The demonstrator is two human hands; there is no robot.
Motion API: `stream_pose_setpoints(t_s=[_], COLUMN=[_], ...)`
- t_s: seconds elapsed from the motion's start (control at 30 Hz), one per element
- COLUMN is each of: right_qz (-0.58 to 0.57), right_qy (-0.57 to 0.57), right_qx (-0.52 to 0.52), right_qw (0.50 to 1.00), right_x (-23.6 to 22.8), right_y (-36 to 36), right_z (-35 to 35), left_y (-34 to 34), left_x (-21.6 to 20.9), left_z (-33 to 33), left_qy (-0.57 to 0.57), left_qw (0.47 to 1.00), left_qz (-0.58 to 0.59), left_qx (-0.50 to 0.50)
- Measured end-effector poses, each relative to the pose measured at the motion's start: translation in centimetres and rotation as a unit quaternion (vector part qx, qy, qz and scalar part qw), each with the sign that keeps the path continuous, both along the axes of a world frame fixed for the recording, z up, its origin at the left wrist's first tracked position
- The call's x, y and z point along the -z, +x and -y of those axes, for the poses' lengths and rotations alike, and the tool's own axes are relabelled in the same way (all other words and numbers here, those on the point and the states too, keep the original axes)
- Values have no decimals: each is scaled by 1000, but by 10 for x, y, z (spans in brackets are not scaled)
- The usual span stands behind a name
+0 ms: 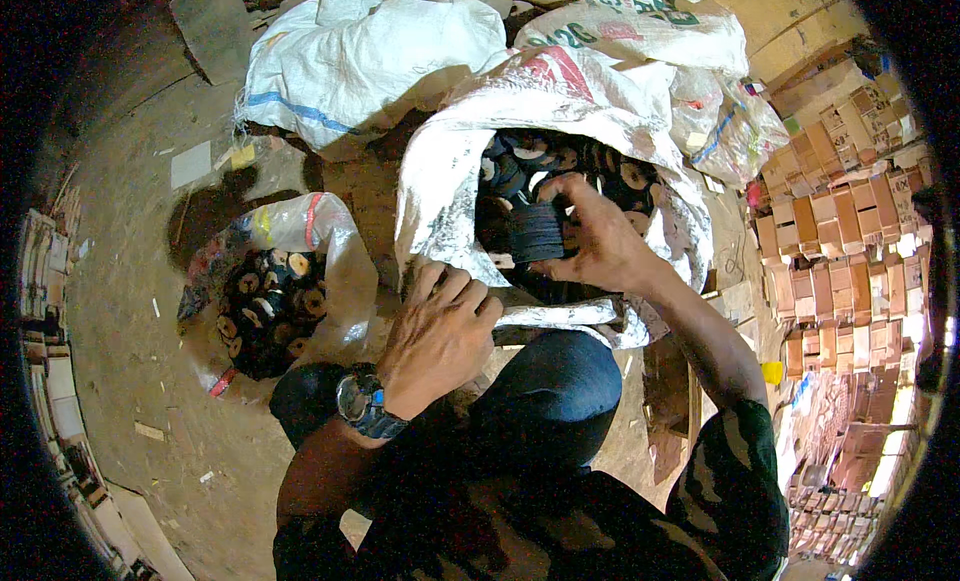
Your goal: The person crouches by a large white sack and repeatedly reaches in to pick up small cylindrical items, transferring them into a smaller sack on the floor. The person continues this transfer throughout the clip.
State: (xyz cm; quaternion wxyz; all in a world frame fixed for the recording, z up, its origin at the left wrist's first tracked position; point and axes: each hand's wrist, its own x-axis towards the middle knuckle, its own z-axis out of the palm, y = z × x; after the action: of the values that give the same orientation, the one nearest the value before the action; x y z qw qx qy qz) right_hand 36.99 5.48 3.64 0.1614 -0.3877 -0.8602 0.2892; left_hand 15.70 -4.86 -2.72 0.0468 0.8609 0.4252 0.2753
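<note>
Camouflage shirt (pixel 500 531) nearest, the right hand (pixel 612 246) pinches a ribbed, charcoal disc stack (pixel 537 231), the left hand (pixel 438 331) curled, grip unclear.

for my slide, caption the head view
Right hand holds stacked black discs at an open white sack, left hand close by.

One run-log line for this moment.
right hand: holding stack of dark discs at open white sack's mouth | left hand: at sack's near-left rim, grip unclear | plastic bag: left of sack, discs inside

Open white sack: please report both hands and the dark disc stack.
Right hand gripping dark disc stack at mouth of open sack. Left hand by near-left rim, grip unclear. Other discs nearby; no obstruction visible.
</note>
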Motion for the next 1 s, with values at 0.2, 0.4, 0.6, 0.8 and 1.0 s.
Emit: stream_pose_setpoints(t_s=[0.2, 0.4, 0.6, 0.8, 1.0], right_qz=[-124, -104, 95, 116, 93], right_qy=[136, 241, 125, 117, 116], right_qx=[-115, -81, -104, -111, -91], right_qw=[976, 962, 982, 980, 985], right_x=[-22, -20, 35, 83, 61], right_y=[-100, -84, -22, -27, -10], right_z=[30, 1, -51, -52, -47], left_y=[4, -9, -19, -22, -22], left_x=[3, -8, -16, -21, -24], left_z=[5, 6, -12, -10, -15], left_qy=[-279, -11, -10, 58, 51], left_qw=[959, 999, 997, 992, 992], left_qz=[-17, -19, -44, -18, -17], left_qx=[-37, -36, -55, -113, -113])
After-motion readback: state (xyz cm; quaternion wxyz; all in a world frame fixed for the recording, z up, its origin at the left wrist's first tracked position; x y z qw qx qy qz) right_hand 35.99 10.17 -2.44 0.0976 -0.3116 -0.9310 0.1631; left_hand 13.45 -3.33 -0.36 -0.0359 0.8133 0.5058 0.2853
